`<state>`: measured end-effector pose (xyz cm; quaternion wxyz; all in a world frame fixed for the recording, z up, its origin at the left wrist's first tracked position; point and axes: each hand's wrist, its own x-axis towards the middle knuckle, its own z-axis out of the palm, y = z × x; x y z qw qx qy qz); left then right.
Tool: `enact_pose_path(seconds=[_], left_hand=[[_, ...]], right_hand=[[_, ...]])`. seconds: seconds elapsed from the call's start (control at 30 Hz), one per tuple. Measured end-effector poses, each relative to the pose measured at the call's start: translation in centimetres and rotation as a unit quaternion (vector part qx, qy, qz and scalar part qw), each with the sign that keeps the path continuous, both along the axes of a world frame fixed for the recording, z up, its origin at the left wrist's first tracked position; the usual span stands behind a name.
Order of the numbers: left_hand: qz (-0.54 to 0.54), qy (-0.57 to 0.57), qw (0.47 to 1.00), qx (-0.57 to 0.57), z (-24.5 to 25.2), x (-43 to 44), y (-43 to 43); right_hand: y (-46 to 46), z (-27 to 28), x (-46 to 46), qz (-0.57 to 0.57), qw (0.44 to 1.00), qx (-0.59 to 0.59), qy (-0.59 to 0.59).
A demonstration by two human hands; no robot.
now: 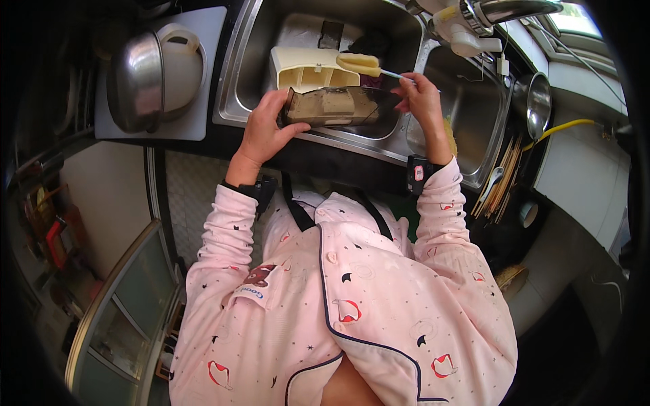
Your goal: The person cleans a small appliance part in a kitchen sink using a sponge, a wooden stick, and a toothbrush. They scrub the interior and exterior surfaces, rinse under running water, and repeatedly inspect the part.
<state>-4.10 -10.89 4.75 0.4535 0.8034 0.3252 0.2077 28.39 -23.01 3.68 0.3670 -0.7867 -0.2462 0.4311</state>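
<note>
Over the left basin of a steel double sink (pixel 238 96), my left hand (pixel 269 124) grips one end of a translucent brown plastic container (pixel 337 105), thumb along its near edge. My right hand (pixel 419 96) pinches the thin light handle of a brush with a pale yellow sponge head (pixel 358 64); its lower fingers are at the container's other end, and whether they touch it I cannot tell. Behind the container, a cream plastic box with compartments (pixel 315 68) lies in the basin. Dark items, one of them a brown plastic piece (pixel 331 35), lie farther back, partly hidden.
A faucet (pixel 467 25) reaches in at the upper right. On the left, a steel bowl (pixel 134 83) leans against a pale round vessel (pixel 183 76) on a white board (pixel 213 40). Chopsticks (pixel 500 182), a spoon, a steel pot (pixel 538 106) and a yellow hose (pixel 563 127) are at the right.
</note>
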Motion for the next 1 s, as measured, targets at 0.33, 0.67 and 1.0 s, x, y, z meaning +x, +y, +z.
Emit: enact_pose_path(seconds=[0.33,0.67,1.0], left_hand=[[0.005,-0.026,0.986,0.166,-3.6,-0.5,-0.9],[0.011,-0.025,0.978,0.209,-5.0,-0.8,-1.2],[0.015,-0.019,0.986,0.167,-4.6,-0.7,-1.1]], right_hand=[[2.0,3.4,-0.1,0.41,0.817,-0.329,-0.239],[7.0,3.1,2.0,0.614,0.613,-0.136,-0.478],[8.6,-1.8,2.9,0.372,0.854,-0.317,0.176]])
